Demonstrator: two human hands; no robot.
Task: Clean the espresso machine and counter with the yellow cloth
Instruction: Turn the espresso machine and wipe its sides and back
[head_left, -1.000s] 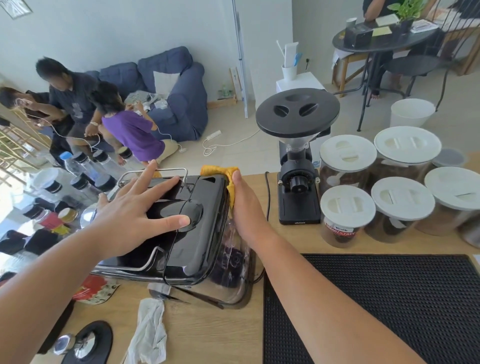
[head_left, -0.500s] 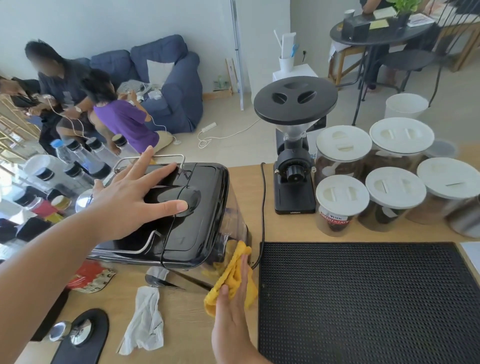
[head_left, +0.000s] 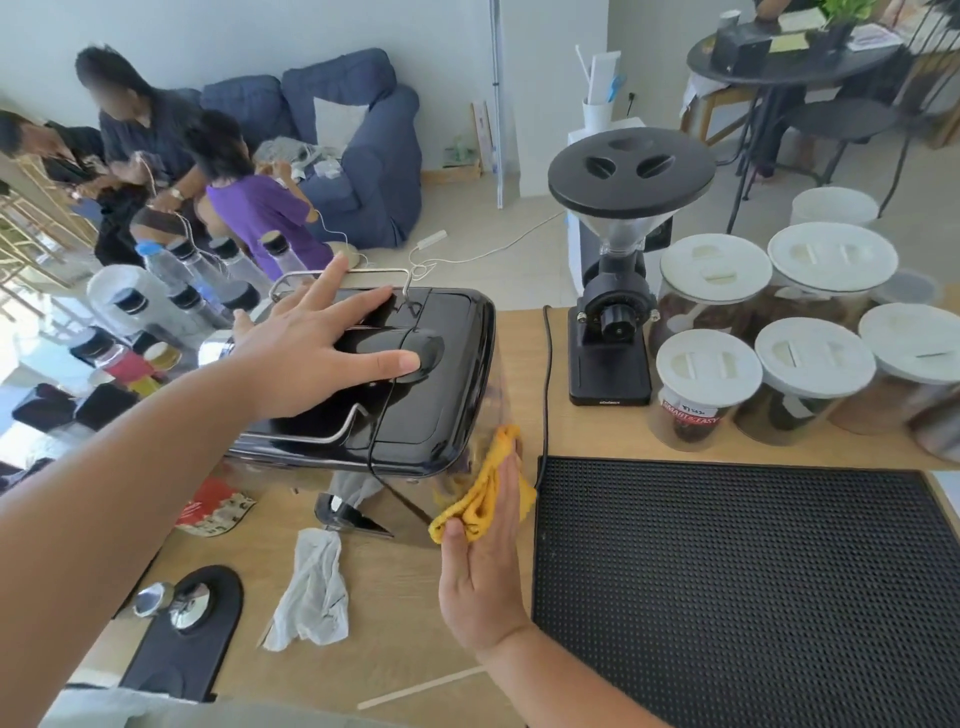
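Observation:
The espresso machine (head_left: 441, 384) has a glossy black top and a shiny metal side, and stands on the wooden counter (head_left: 395, 629). My left hand (head_left: 317, 353) lies flat on its top with fingers spread. My right hand (head_left: 483, 561) presses the crumpled yellow cloth (head_left: 480, 493) against the machine's right side, low near the counter. The cloth sits between my palm and the metal.
A black rubber mat (head_left: 743, 592) covers the counter on the right. A black coffee grinder (head_left: 618, 291) and several white-lidded jars (head_left: 711, 384) stand behind it. A white rag (head_left: 311, 592) and a tamper on its black base (head_left: 182, 618) lie at the front left. People sit on the floor beyond.
My right hand wiped the cloth from the machine's far top corner down its right side to the near lower part. My left hand stayed on the top.

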